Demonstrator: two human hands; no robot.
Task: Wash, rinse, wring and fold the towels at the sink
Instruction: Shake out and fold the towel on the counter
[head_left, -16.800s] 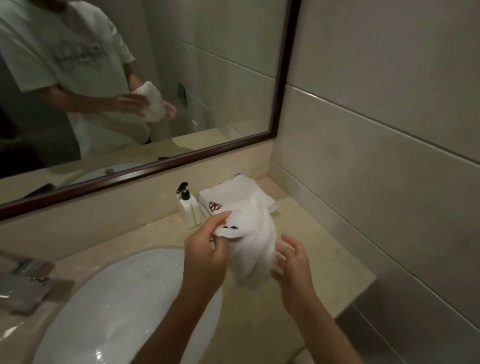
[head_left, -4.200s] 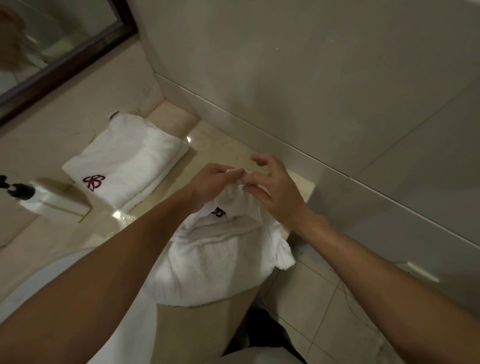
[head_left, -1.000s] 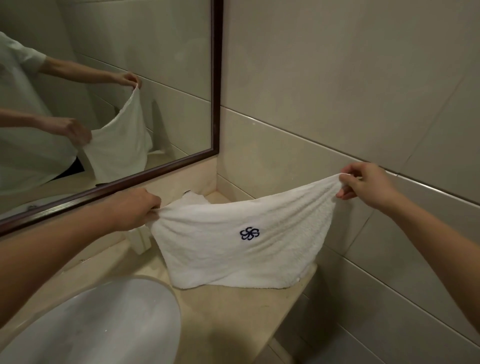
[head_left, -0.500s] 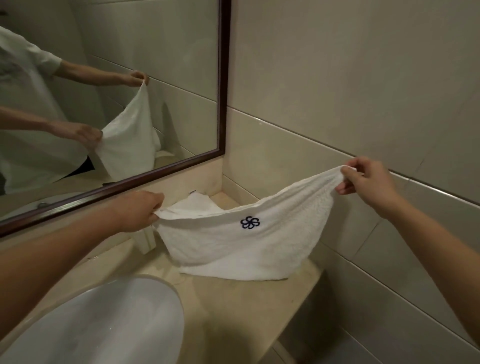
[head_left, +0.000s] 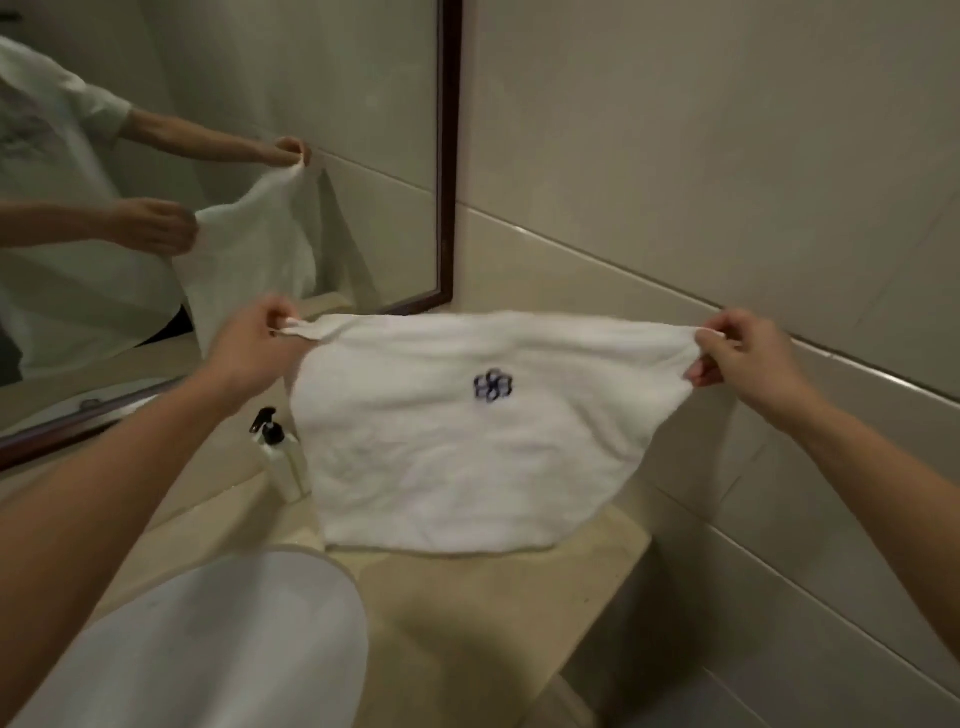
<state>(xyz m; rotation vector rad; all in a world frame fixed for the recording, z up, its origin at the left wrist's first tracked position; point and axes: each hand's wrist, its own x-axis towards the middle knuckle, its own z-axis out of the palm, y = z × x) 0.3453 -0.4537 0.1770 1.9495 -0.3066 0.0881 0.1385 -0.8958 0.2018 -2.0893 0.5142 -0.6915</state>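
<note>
I've got the towel (head_left: 467, 441) stretched out flat between both hands, hanging in the air over the far right part of the surface (head_left: 483, 618), bottom hem just above or barely brushing it, can't tell which. Left hand (head_left: 254, 348) pinched shut on the top left corner, right hand (head_left: 737, 358) pinched shut on the top right corner, fingers curled tight on the cloth. Blue flower logo (head_left: 492, 385) faces me, mid towel. Soap bottle (head_left: 278, 457) stands just left of the towel's lower edge, near the mirror (head_left: 447, 156). Sink (head_left: 218, 644) is near left, well below my left forearm.

Looks like the fold step: spread first, then lay or halve.

Risks: both grips are only fingertip pinches on a probably damp, heavy towel, so a corner could slip and the cloth drop in a heap or slide off the right end of the surface. Swinging the left edge down could clip the soap bottle and tip it. Uneven tension would give a crooked fold
</note>
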